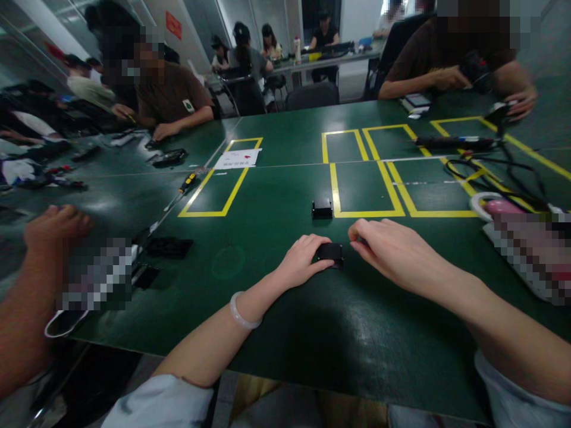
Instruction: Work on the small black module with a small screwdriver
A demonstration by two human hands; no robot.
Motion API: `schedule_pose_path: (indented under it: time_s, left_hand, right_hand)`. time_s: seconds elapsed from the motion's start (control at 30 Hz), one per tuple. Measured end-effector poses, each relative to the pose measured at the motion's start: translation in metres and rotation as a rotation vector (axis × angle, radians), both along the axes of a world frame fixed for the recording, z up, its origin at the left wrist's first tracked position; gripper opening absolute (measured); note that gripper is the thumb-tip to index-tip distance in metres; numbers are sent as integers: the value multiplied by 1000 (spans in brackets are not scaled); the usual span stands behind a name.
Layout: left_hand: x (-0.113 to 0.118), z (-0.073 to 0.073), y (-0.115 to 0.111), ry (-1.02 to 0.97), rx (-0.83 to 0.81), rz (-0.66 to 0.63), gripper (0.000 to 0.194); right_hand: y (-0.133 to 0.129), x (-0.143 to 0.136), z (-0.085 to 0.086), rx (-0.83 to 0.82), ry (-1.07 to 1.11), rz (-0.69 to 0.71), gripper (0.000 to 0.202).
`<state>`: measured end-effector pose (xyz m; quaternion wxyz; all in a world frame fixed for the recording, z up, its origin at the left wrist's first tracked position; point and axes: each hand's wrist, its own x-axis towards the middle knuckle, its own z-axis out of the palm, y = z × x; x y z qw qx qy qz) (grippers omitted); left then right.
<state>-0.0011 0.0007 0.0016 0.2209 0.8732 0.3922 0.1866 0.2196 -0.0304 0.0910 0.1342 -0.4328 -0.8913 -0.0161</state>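
Observation:
My left hand (307,257), a pale bangle on its wrist, is closed round the left side of a small black block-shaped part (330,254) resting on the green table (276,333). Just to the right of that part, my right hand (383,241) hovers with its fingers curled and thumb against the forefinger. Whatever that pinch may hold is hidden or too small to name. A second small black part (322,208), with raised ends, stands a little beyond my left hand, by the corner of a yellow tape outline.
Yellow tape rectangles (368,214) mark the tabletop. A screwdriver (187,183) and a paper label (236,159) lie to the left. Black cables (504,172) and a white-edged object (513,261) are at right. A neighbour's hand (57,229) is at left; co-workers sit opposite.

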Motion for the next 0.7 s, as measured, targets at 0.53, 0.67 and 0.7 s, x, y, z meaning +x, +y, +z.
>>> schedule_pose_path:
  time_s: [0.53, 0.67, 0.7]
  left_hand:
    - [0, 0, 0, -15, 3, -4, 36]
    - [0, 0, 0, -14, 2, -4, 36]
    - [0, 0, 0, -17, 1, -4, 36]
  right_hand:
    - [-2, 0, 3, -38, 15, 9, 6]
    - [-3, 0, 5, -44, 41, 22, 7]
    - [-3, 0, 5, -46, 42, 15, 9]
